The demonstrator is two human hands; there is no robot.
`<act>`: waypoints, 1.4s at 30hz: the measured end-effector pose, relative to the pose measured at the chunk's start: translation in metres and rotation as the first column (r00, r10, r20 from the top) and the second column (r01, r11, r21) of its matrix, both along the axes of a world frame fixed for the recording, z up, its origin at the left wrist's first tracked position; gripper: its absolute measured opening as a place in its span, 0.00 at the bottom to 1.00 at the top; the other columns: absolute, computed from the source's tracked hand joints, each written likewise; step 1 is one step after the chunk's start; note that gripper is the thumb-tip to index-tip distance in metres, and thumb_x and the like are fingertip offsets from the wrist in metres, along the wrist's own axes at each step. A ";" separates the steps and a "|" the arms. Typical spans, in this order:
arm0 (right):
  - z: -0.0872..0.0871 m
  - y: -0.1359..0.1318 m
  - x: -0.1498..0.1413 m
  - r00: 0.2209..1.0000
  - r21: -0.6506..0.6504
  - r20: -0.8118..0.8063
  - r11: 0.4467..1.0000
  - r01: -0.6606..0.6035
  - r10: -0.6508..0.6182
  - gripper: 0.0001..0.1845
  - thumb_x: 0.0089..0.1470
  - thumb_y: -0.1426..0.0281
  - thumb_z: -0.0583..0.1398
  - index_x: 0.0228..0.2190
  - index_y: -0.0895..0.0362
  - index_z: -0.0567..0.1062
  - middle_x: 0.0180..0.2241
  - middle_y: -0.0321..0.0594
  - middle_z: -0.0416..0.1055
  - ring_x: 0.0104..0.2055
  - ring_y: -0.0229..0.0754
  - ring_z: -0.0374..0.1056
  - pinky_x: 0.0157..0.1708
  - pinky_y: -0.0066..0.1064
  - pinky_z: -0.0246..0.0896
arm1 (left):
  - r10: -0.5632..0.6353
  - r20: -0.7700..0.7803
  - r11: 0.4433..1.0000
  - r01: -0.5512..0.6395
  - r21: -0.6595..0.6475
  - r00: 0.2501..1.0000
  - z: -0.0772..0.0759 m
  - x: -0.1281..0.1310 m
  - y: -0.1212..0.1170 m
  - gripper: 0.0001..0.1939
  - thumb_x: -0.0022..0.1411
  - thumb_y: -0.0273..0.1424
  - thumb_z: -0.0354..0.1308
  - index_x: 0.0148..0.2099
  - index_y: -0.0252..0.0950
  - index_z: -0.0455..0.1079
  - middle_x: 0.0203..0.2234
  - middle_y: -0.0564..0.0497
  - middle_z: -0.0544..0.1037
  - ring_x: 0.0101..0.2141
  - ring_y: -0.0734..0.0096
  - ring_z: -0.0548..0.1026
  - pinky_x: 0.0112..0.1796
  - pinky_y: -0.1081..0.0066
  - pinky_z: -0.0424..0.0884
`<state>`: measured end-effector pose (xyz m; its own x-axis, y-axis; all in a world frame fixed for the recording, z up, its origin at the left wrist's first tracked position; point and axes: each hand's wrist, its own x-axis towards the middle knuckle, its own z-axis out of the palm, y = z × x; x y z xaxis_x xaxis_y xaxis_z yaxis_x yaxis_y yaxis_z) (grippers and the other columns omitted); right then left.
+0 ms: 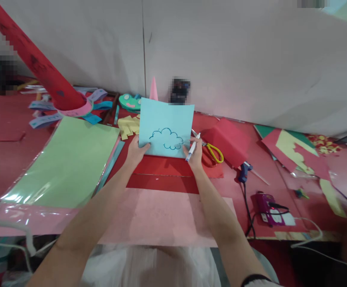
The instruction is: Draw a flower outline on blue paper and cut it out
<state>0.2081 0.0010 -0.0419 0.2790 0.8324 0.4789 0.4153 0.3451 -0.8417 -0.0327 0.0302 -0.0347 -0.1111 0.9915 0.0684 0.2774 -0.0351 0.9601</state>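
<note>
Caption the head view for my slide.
Left hand, and right hand with white pen, hold blue paper bearing a cloudlike outline.

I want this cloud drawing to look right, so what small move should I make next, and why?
Perhaps use the marker to close the cloud drawing on the blue sheet: its outline looks open at lower left, and your right hand holds the marker.

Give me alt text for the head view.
A person's left hand and right hand hold a blue sheet bearing a cloud outline; the right also holds a white marker. Yellow-handled scissors and coloured paper lie around.
</note>
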 end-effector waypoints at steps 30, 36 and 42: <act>-0.005 -0.001 -0.005 0.988 -0.074 -0.133 0.993 -0.087 0.077 0.18 0.45 0.66 0.62 0.38 0.52 0.63 0.43 0.40 0.65 0.43 0.40 0.65 0.43 0.34 0.64 | -0.063 0.104 0.998 0.065 -0.011 0.993 -0.007 -0.001 0.002 0.30 0.43 0.31 0.66 0.52 0.35 0.67 0.43 0.46 0.78 0.45 0.53 0.76 0.49 0.56 0.71; 0.010 -0.007 -0.005 0.979 -0.026 -0.094 0.984 0.177 -0.179 0.13 0.50 0.61 0.61 0.30 0.54 0.63 0.31 0.34 0.61 0.31 0.36 0.59 0.36 0.32 0.60 | -0.104 0.167 0.994 0.107 -0.005 0.980 0.002 0.000 -0.001 0.31 0.43 0.34 0.66 0.52 0.34 0.67 0.44 0.45 0.78 0.46 0.53 0.76 0.48 0.57 0.72; 0.030 -0.015 -0.003 0.969 -0.047 -0.117 0.975 0.215 -0.219 0.14 0.51 0.59 0.61 0.29 0.54 0.63 0.29 0.32 0.60 0.28 0.35 0.56 0.30 0.29 0.56 | -0.049 0.281 0.998 0.036 0.049 0.959 0.005 0.004 -0.006 0.32 0.39 0.34 0.69 0.49 0.33 0.68 0.41 0.45 0.79 0.43 0.54 0.77 0.47 0.56 0.74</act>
<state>0.2052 -0.0137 -0.0115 0.5089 0.7606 0.4032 0.3715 0.2285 -0.8999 -0.0284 0.0241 -0.0298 -0.0898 0.9925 0.0830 -0.0067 -0.0840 0.9964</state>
